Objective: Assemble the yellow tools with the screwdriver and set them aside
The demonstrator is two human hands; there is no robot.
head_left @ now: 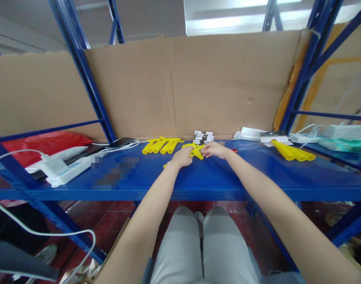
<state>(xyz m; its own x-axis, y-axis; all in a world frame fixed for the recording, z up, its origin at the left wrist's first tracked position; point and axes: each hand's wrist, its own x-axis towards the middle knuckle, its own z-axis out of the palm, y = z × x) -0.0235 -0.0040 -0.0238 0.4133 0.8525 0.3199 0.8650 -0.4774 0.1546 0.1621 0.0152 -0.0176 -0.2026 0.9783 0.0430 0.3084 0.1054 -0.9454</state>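
My left hand (pixel 182 157) is closed on a yellow plastic piece (pixel 197 153) at the middle of the blue shelf. Against the right side of that piece, the fingers of my right hand (pixel 215 150) are pinched together. Whether they grip it or some small part cannot be made out. Left of my hands lie several yellow plastic tools with round hollow handles (pixel 161 146), lined up side by side. Just behind my hands is a stack of small white and dark brown packets (pixel 203 137). Something small and red (pixel 234 150) shows beyond my right wrist.
More yellow handles (pixel 292 152) lie at right beside a black-and-white card (pixel 274 138). A white power strip (pixel 69 171), cables and a dark phone-like object (pixel 121 142) occupy the left. Cardboard (pixel 221 83) walls the back; blue posts (pixel 93 90) rise at both sides.
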